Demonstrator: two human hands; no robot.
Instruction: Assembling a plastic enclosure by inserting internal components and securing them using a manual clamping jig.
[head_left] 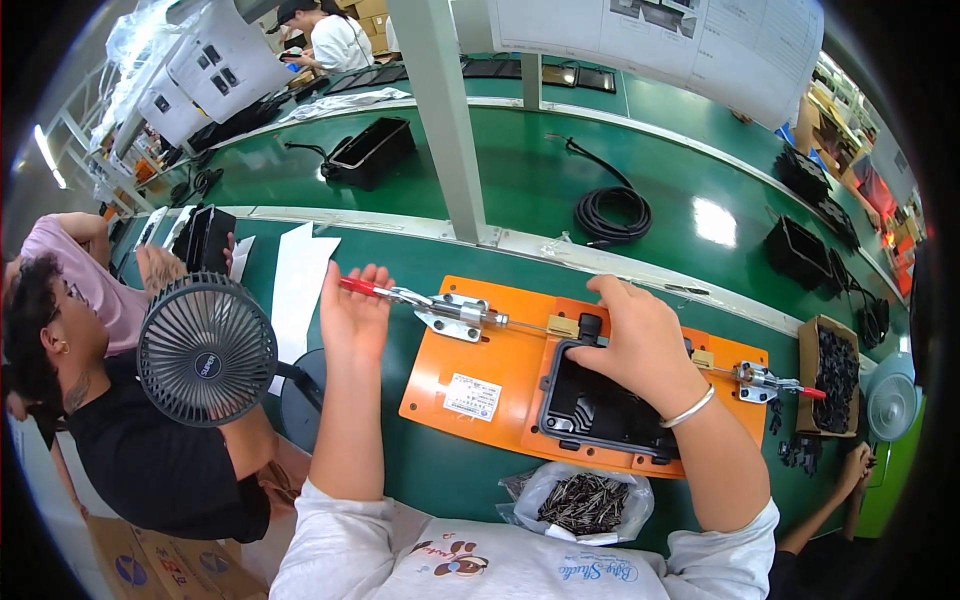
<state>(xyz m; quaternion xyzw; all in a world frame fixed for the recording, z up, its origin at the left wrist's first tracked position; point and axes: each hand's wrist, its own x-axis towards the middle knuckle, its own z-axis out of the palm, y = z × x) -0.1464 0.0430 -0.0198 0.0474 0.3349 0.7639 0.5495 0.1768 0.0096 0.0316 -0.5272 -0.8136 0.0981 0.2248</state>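
An orange fixture plate (437, 377) lies on the green bench before me, with a black rectangular case (612, 401) seated on it. My left hand (354, 318) is palm up, fingers loosely extended, and the red handle of the left toggle clamp (455, 314) lies against it. From that clamp a rod runs to a brass-coloured block (562, 326) at the case's edge. My right hand (641, 340) spans the far edge of the case, thumb on its inner side; the other fingertips are partly hidden. A second toggle clamp (762, 381) is mounted at the plate's right end.
A bag of screws (588, 503) sits at the front edge. To the right stands a cardboard box (826, 376) of small black parts. A black fan (207, 350) and a co-worker (130, 400) are at left. A metal post (448, 120) rises behind the plate; beyond lies coiled cable (613, 216).
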